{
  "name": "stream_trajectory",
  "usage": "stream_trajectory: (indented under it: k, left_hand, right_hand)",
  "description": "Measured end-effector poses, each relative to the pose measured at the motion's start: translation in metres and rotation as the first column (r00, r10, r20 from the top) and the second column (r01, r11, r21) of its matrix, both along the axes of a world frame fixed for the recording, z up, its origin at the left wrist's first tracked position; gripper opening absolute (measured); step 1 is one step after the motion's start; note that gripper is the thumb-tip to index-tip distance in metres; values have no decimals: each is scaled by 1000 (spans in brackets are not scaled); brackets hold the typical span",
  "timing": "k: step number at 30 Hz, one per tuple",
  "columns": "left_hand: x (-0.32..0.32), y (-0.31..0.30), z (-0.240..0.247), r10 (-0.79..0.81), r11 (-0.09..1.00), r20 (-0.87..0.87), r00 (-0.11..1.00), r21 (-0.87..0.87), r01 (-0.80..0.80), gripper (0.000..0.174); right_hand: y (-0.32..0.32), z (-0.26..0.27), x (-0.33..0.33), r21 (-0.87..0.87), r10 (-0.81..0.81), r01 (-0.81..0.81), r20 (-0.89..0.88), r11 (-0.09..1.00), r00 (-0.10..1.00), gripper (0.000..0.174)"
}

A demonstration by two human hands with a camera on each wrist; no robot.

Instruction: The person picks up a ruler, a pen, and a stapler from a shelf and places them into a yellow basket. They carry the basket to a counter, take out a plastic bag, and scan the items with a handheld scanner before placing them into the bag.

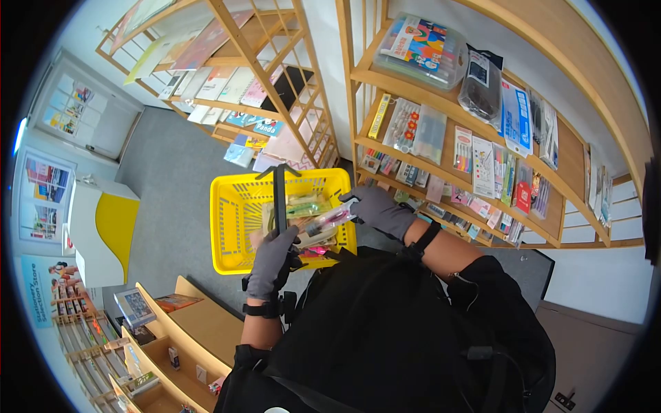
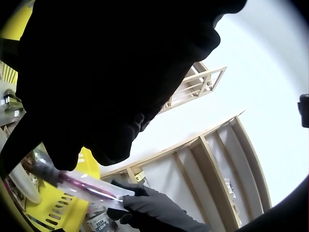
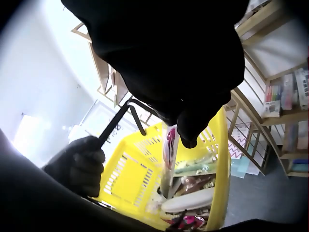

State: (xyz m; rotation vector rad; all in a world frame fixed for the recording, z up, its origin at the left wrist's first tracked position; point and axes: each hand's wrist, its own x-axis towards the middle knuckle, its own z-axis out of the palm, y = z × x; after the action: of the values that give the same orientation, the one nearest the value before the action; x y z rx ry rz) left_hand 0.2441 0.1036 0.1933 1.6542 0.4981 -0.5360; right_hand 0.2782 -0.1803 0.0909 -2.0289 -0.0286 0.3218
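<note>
My gloved left hand (image 1: 273, 258) grips the black handle (image 1: 279, 199) of a yellow shopping basket (image 1: 226, 230). With its fingertips, my gloved right hand (image 1: 379, 208) pinches the end of a clear slim package (image 1: 332, 219) with something pink inside. This package slants down over the basket's opening, as the right wrist view also shows the package (image 3: 170, 147) hanging above the contents. Inside lie a pale green packet (image 1: 307, 208), a white rounded item (image 3: 190, 200) and a bright pink packet (image 3: 193, 221). In the left wrist view, dark glove shadow hides the left fingers.
Wooden shelves (image 1: 441, 100) with packaged pens and stationery rise close at the right. A rack (image 1: 258, 103) of notebooks and paper stands behind the basket. At lower left is a low wooden display unit (image 1: 206, 327); a white and yellow counter (image 1: 103, 234) stands further left.
</note>
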Motion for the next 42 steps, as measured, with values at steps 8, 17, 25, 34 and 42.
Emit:
stream_trajectory:
  k: [8, 17, 25, 34, 42]
  left_hand:
    - [2, 3, 4, -94, 996, -64, 994, -15, 93, 36]
    - [10, -20, 10, -177, 984, -12, 984, 25, 177, 32]
    - [20, -6, -12, -128, 992, -7, 992, 20, 128, 33]
    - [31, 21, -57, -33, 999, -16, 999, 5, 33, 37]
    - [34, 57, -121, 166, 983, -202, 965, -42, -178, 40]
  right_hand:
    - [47, -44, 4, -426, 248, -211, 34, 880, 968, 38]
    - [22, -3, 6, -202, 174, -138, 171, 970, 970, 52]
    - [-30, -33, 13, 50, 36, -47, 202, 998, 979, 58]
    - [-130, -43, -48, 356, -170, 333, -419, 873, 892, 43]
    - [-202, -170, -172, 317, -581, 720, -433, 618, 689, 30]
